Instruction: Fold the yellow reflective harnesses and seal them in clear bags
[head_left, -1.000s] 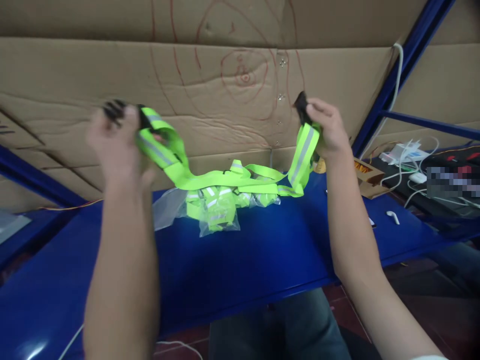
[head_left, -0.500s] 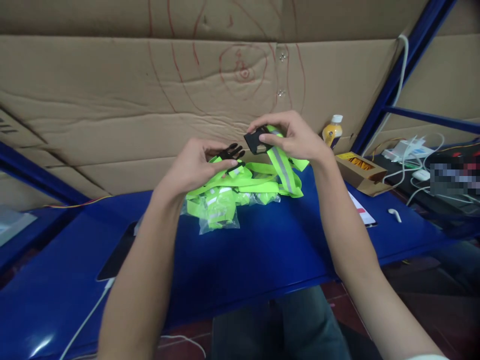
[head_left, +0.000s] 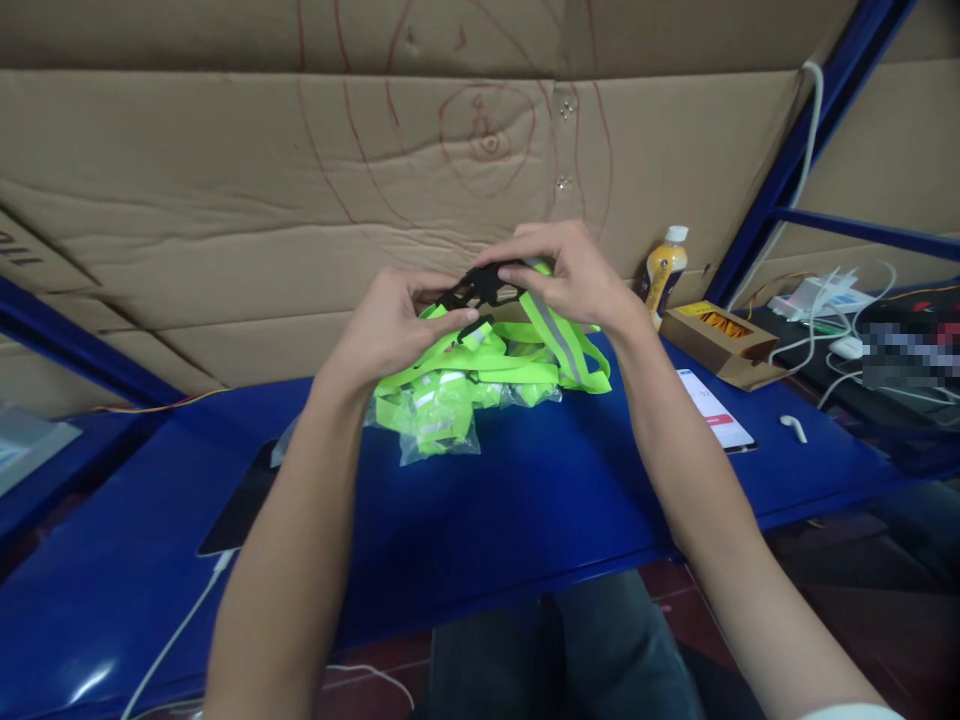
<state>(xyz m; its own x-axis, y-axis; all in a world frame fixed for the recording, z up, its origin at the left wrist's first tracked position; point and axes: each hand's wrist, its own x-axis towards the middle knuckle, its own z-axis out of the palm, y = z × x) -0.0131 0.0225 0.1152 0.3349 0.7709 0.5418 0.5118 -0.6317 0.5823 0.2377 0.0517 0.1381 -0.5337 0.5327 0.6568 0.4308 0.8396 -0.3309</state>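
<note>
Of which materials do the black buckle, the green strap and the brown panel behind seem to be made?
Black buckle: probably hard plastic, dull; its slim prongs look moulded.
Green strap: seemingly woven fabric, matt, since it folds softly; its grey stripe may be reflective.
Brown panel: most likely cardboard, matt, with creases and straight fold lines.

Surroundings: blue desk (head_left: 540, 510) against marked cardboard wall (head_left: 187, 170).
Red curves (head_left: 486, 140) drawn on cardboard; blue metal post (head_left: 814, 140) at right. Yellow-labelled, white-capped bottle (head_left: 664, 272) just beside open carton (head_left: 709, 348) of orange contents; lit phone (head_left: 712, 412) and white earbud (head_left: 793, 429) nearer, apart. Far left: dark flat device (head_left: 238, 510), white cable (head_left: 176, 622) at its near edge.
</note>
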